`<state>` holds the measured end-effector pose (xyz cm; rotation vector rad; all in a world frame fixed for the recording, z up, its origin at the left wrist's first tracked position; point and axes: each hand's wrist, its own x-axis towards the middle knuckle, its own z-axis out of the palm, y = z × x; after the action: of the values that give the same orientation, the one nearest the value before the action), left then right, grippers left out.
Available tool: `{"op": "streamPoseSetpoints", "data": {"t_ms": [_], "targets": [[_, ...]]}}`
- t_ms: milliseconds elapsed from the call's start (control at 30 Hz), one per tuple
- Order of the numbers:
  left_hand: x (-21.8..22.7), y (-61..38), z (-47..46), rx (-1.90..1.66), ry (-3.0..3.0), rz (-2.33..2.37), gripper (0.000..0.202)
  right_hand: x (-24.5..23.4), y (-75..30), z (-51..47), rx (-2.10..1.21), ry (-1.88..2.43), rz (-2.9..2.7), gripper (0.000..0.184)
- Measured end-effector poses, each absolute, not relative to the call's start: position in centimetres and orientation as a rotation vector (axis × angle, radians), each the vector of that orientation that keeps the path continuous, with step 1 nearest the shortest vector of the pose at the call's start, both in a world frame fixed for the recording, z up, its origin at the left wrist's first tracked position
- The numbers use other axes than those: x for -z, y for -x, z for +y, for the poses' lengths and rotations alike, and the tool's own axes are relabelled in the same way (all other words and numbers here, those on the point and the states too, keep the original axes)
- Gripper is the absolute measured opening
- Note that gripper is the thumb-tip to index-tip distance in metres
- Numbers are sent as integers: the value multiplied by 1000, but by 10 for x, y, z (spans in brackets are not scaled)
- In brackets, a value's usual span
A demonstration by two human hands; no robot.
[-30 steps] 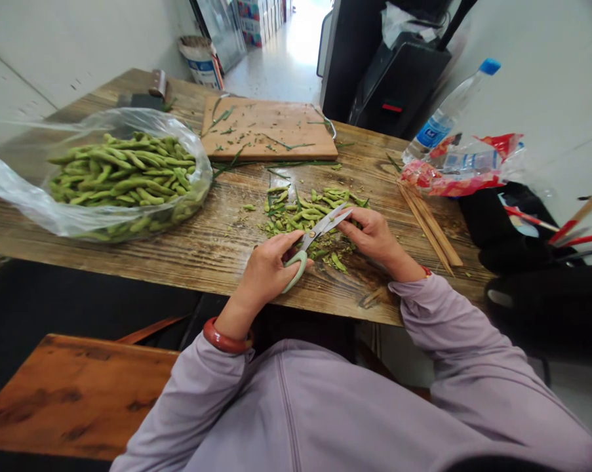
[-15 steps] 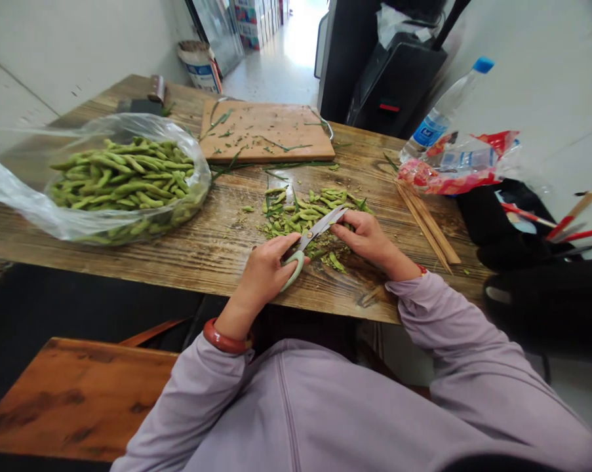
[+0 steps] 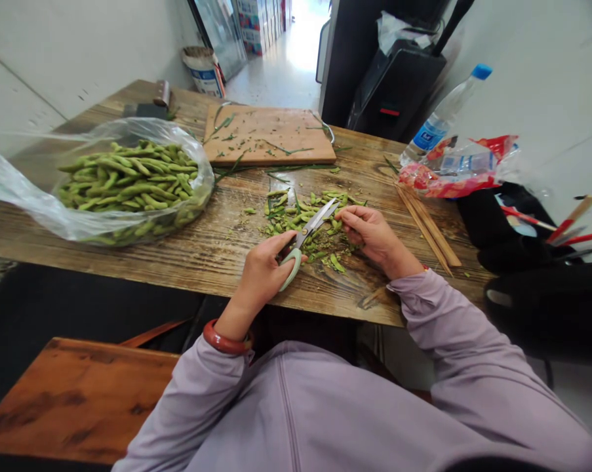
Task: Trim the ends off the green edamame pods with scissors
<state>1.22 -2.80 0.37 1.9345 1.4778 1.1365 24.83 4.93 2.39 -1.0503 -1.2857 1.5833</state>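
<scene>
My left hand (image 3: 266,269) grips the green handles of a pair of scissors (image 3: 309,235), whose blades point up and right and are slightly apart. My right hand (image 3: 372,233) is curled with its fingertips pinched on a green bean pod at the blade tips; the pod is mostly hidden by the fingers. Both hands work over a loose pile of cut green pods and trimmings (image 3: 305,216) on the wooden table (image 3: 212,249). A clear plastic bag full of whole green bean pods (image 3: 128,180) lies to the left.
A wooden cutting board (image 3: 269,134) with green scraps lies at the back. Chopsticks (image 3: 426,226), a red snack bag (image 3: 453,167) and a water bottle (image 3: 440,118) sit at the right. A wooden bench (image 3: 79,393) is below left.
The scissors and both hands have shifted slightly toward the pile. The right hand's fingers have come closer to the blade tips. The view tilted down a little.
</scene>
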Motion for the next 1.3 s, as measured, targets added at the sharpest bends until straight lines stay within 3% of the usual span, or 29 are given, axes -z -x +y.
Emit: {"op": "streamPoseSetpoints", "data": {"t_ms": [633, 1300], "targets": [[-3, -13, -28, -1111, -1985, 1435, 49, -26, -244, 47, -1460, 997, -1170, 48], [-2, -13, -28, -986, -2048, 1446, 54, -21, -239, 41, -1234, 1047, -1458, 43]]}}
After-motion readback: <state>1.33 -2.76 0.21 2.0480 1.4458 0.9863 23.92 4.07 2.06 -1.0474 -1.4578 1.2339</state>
